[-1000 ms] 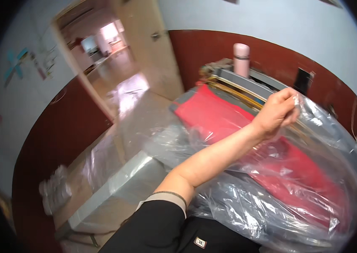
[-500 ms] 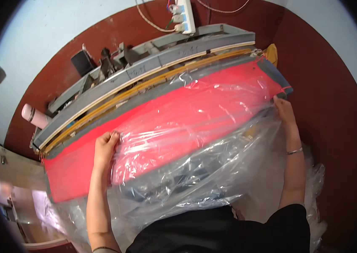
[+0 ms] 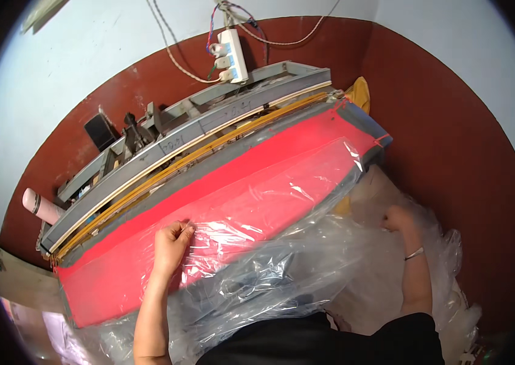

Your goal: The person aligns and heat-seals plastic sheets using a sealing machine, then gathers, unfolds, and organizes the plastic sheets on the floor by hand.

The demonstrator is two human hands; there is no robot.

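Observation:
A long board with a red cover (image 3: 166,225) and grey edges slants across the middle, higher on its right. Thin clear plastic film (image 3: 239,231) lies over its front part and hangs in shiny folds along the near side. My left hand (image 3: 172,244) is closed over the red surface, pinching the film between thumb and fingers. Off the board's right end, lower down, my right hand (image 3: 401,220) is curled on the hanging film; its fingertips are partly hidden. Some red shows uncovered along the back.
Behind the board runs a grey metal frame (image 3: 233,115) with a yellow strip (image 3: 178,161). A white power strip (image 3: 233,56) with plugs hangs above. At the left stand a pink bottle (image 3: 39,205) and a dark phone-like slab (image 3: 100,132). A red-brown wall (image 3: 434,134) closes the right.
My right hand has come down and away from the board's right corner, and the film's back edge has moved toward me there. My left hand sits slightly lower and further right. The view has shifted.

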